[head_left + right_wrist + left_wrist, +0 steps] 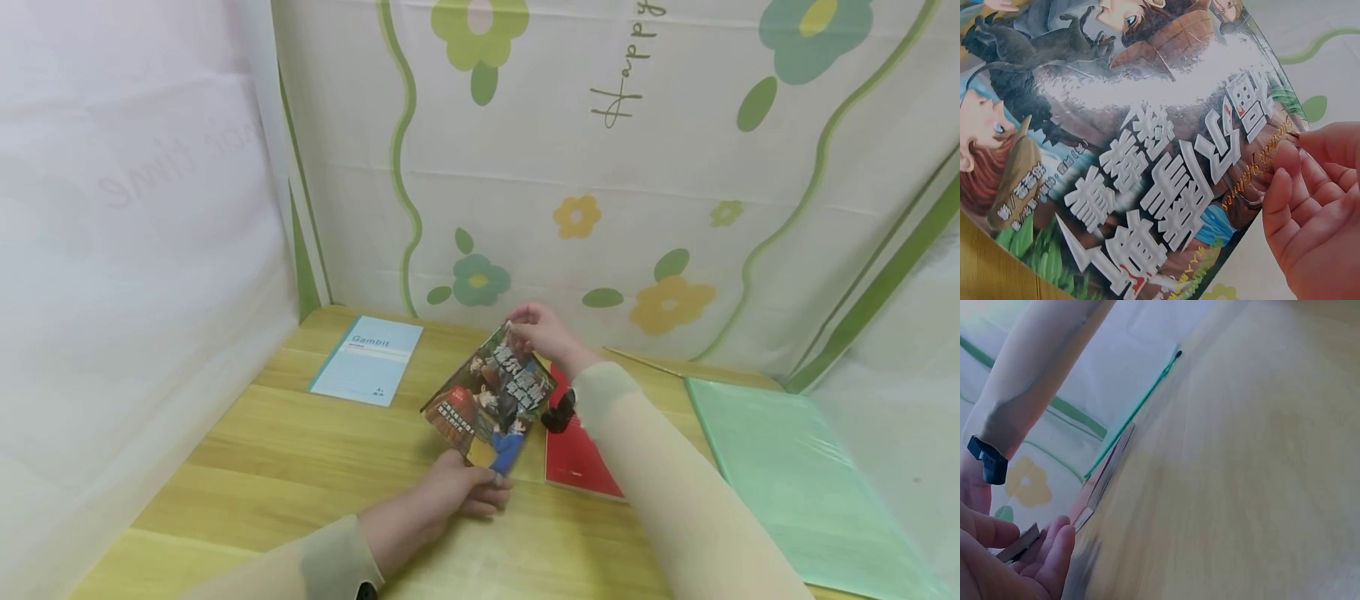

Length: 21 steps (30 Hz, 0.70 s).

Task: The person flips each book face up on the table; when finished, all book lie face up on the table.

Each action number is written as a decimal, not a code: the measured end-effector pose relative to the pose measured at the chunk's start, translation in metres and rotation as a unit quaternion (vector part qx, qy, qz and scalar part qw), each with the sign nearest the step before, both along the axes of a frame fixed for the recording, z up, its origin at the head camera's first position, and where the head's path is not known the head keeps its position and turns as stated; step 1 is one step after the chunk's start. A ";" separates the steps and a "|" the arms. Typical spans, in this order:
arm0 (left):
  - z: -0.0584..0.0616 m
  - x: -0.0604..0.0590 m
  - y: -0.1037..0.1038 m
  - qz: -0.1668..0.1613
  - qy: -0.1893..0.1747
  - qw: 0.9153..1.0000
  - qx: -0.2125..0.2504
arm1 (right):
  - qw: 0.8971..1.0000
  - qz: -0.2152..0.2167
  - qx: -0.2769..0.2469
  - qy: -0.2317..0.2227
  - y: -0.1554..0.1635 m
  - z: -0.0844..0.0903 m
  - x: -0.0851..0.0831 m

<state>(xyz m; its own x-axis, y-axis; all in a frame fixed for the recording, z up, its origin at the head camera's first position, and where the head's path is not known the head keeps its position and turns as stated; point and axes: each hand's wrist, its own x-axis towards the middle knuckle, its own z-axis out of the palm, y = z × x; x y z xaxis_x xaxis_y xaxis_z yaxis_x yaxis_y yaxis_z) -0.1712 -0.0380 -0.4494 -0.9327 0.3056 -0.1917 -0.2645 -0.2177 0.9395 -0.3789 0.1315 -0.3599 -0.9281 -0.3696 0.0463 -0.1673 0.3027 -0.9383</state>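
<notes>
A glossy illustrated comic book (491, 400) is held tilted above the wooden table (300, 467) between both hands. My left hand (457, 492) grips its near bottom corner, fingers curled round the edge; in the left wrist view that left hand (1007, 556) pinches the thin edge of the book (1019, 542). My right hand (543, 332) pinches the far top corner. Up close in the right wrist view the cover (1129, 150) fills the frame, with the right hand's fingertips (1285, 165) on its edge.
A red book (581, 462) lies flat under my right forearm. A light blue booklet marked Gambit (367, 360) lies at the back left. A green plastic folder (802, 483) covers the table's right side. Flower-printed sheets wall in the back and sides.
</notes>
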 end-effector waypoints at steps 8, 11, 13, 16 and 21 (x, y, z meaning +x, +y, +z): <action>-0.003 0.002 0.007 0.002 -0.026 0.999 0.033 | 1.000 0.002 0.017 0.007 -0.009 0.000 0.000; -0.003 0.003 0.011 0.012 -0.035 0.999 0.040 | 1.000 0.006 0.019 0.006 -0.011 0.000 0.000; -0.004 0.004 0.014 0.022 -0.043 0.998 0.045 | 1.000 0.010 0.017 0.002 -0.012 0.000 0.000; -0.005 0.005 0.018 0.032 -0.054 0.997 0.049 | 1.000 0.015 0.013 -0.005 -0.015 -0.001 0.000; -0.008 0.005 0.020 0.040 -0.059 0.996 0.047 | 0.999 0.029 0.005 -0.015 -0.020 -0.002 0.001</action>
<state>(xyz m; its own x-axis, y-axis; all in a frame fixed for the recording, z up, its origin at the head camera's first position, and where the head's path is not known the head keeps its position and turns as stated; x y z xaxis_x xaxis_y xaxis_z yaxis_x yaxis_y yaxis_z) -0.1660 -0.0185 -0.4574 -0.9275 0.2527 -0.2753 -0.3500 -0.3287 0.8772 -0.3778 0.1112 -0.3621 -0.9058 -0.4236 0.0140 -0.1560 0.3026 -0.9403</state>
